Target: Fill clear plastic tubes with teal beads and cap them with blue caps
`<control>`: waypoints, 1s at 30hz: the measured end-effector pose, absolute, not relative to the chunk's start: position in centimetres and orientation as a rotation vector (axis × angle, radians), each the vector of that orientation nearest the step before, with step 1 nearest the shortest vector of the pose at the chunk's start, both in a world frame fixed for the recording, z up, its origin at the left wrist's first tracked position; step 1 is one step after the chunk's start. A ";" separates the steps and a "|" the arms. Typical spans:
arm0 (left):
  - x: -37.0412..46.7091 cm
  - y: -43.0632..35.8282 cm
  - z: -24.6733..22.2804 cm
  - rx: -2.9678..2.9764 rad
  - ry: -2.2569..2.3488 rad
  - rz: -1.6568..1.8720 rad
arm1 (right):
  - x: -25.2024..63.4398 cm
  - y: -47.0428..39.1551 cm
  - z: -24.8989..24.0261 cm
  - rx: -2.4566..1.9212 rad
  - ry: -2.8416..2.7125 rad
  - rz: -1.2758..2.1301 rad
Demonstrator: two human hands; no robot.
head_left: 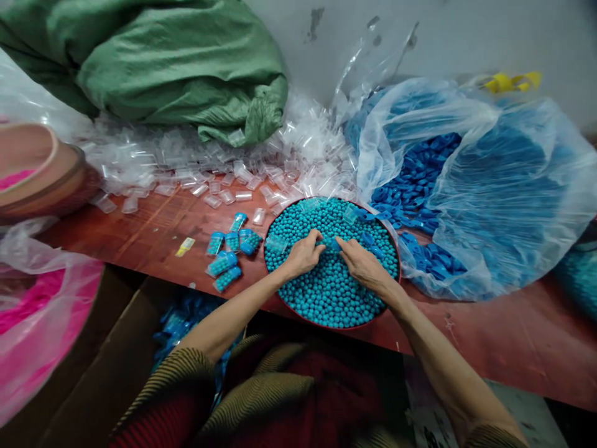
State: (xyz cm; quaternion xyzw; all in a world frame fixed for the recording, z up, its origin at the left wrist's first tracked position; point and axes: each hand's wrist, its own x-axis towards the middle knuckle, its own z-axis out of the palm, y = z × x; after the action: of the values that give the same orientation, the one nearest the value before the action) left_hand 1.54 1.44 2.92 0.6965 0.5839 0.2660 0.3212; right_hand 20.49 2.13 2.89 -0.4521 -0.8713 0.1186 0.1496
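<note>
A wide round tub [298, 314] full of small turquoise balls stands at the table's front edge. Above the balls, my left hand [304, 255] pinches a small clear plastic jar [326, 244], partly hidden by the fingers. At the jar's right end, the fingers of my right hand [362, 264] are closed on a blue cap [336, 245], also mostly covered. Loose blue caps [370, 242] and a few clear jars [278, 244] lie on the balls. Left of the tub, several ball-filled jars with blue caps [224, 264] rest on the table.
Many clear jars [224, 162] are heaped behind the tub, under a green sack [186, 68]. An open plastic bag [504, 186] of blue caps lies to the right. Far left are a tan basin [51, 168] and a bag of pink pieces [56, 311]. Below sits a cardboard box [107, 354].
</note>
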 end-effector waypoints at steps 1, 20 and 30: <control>1.5 1.4 2.8 1.811 1.503 0.714 | 20.8 2.3 2.9 -1.280 -2.490 0.376; 2.0 -0.4 4.4 1.241 1.065 0.852 | 19.1 0.6 4.5 -1.310 -1.667 1.097; 3.3 -1.7 4.1 1.108 1.099 0.988 | 18.3 -0.4 4.7 -1.295 -1.734 0.942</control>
State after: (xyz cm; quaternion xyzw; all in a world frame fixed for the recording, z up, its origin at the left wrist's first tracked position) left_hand 3.29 -1.68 4.06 0.4786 0.4746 0.4267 0.6030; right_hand 18.26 -0.45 4.72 -0.5072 -0.6794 0.3691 0.3807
